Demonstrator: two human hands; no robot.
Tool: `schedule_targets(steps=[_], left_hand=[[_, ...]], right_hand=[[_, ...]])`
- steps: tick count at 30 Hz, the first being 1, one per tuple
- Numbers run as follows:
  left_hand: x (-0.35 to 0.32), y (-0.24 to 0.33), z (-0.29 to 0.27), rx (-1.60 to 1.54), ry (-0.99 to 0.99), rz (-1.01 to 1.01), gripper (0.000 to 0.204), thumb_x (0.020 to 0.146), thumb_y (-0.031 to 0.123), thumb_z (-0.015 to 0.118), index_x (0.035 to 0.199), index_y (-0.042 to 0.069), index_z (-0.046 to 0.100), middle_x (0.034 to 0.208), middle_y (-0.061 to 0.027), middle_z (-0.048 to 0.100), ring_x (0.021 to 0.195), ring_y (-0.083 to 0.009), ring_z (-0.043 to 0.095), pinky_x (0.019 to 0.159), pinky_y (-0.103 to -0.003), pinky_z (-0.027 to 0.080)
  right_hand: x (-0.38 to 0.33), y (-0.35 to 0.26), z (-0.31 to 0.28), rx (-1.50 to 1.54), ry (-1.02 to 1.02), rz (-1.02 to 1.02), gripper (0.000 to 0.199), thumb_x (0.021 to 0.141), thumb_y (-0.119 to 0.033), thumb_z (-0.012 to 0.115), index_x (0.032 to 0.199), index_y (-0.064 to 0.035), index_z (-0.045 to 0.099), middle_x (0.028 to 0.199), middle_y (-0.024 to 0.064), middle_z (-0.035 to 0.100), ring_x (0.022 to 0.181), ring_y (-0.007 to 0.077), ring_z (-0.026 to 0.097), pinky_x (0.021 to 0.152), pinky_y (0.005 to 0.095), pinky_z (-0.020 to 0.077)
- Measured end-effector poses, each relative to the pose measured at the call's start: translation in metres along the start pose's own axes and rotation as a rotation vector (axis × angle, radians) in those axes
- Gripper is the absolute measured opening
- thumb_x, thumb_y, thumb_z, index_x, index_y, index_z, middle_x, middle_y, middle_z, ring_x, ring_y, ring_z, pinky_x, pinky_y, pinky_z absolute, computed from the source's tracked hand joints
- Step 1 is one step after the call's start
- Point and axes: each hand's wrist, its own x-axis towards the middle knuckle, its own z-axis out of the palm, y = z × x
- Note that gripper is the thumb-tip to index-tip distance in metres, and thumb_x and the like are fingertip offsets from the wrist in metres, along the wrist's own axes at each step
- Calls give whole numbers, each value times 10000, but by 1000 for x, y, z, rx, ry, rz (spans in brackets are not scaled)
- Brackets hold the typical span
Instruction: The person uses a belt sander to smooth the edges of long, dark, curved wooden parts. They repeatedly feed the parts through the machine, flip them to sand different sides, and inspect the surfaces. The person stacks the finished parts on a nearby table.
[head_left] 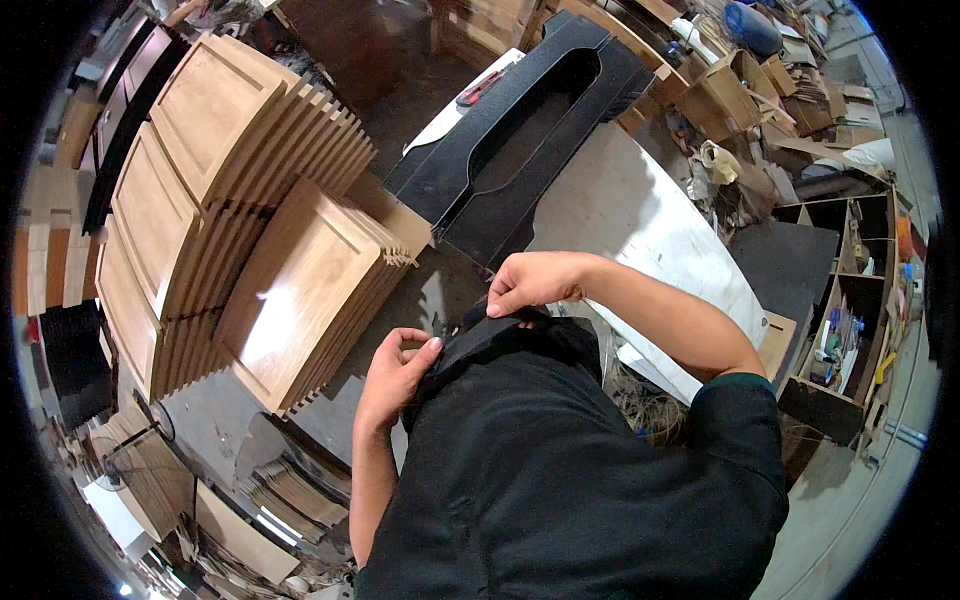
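Observation:
My right hand (pixel 532 281) is closed in a pinch on dark cloth at the lower edge of the black shirt (pixel 560 440) on my body. My left hand (pixel 392 374) rests against the same shirt edge, its fingers curled and its thumb on the cloth. Whether it grips the fabric or something small behind it is partly hidden. Beyond my hands a black panel with a long cut-out (pixel 440 187) lies across a white-topped worktable (pixel 650 220). A red and dark utility knife (pixel 478 88) lies beside the panel on the white surface.
Tall stacks of framed wooden cabinet doors (pixel 215 115) stand to the left, with a lower stack of wooden panels (pixel 300 290) nearer me. On the right are open wooden compartments (pixel 850 320) holding small items. Cardboard boxes (pixel 715 100) and scraps pile up behind. A fan (pixel 125 450) stands lower left.

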Motion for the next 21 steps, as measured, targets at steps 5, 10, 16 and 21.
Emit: schedule_targets(steps=[5, 10, 16, 21], left_hand=[[-5, -12, -13, -61, 52, 39, 405, 1006, 217, 862, 1214, 6, 586, 825, -24, 713, 723, -60, 597, 617, -242, 430], [-9, -26, -20, -126, 105, 34, 431, 972, 189, 894, 1173, 38, 543, 779, 12, 667, 697, -39, 552, 595, -241, 374], [-17, -18, -14, -141, 124, 9, 412, 974, 157, 884, 1179, 48, 544, 776, 30, 653, 701, -40, 555, 593, -247, 385], [-4, -47, -17, -87, 85, 45, 424, 970, 236, 897, 1182, 38, 588, 860, 11, 673, 784, -82, 614, 673, -273, 497]], right_hand=[[-7, -10, -3, -273, 42, -90, 241, 1076, -135, 716, 1247, 6, 809, 1054, 66, 827, 949, 156, 767, 845, 315, 616], [-43, 6, -29, -249, 96, -24, 232, 1077, -92, 686, 1250, 1, 810, 1118, 88, 830, 1015, 163, 778, 886, 326, 629], [-60, 52, -35, -353, 37, -47, 249, 1063, -191, 751, 1247, -34, 812, 1123, 56, 830, 1030, 154, 756, 956, 341, 598], [-48, 68, -3, -381, 7, -160, 352, 1062, -334, 770, 1277, -56, 789, 1178, 64, 818, 1084, 165, 738, 985, 358, 582]])
